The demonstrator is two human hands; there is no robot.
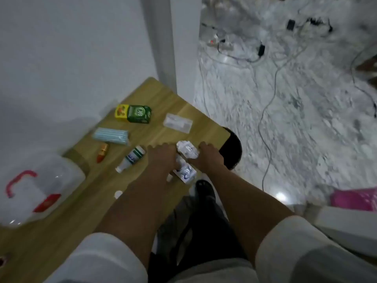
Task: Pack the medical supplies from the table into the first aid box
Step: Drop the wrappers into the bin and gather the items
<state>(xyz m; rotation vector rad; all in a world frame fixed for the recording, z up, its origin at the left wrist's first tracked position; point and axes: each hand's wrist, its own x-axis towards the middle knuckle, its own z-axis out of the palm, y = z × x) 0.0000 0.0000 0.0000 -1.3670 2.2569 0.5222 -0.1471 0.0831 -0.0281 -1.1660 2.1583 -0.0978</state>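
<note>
My left hand (163, 158) and right hand (206, 156) pinch a crumpled packet (187, 153) at the table's (163, 94) three-o'clock edge; the box (40, 193) sits at nine o'clock. Loosening could drop it.

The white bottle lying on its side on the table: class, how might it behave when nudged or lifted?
The white bottle lies on its side, so it would probably roll if nudged. It looks like small plastic, likely light and stiff. Its smooth label may feel slightly slippery.

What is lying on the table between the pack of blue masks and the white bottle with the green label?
In the head view, an orange tube lies between the blue masks and the white bottle.
</note>
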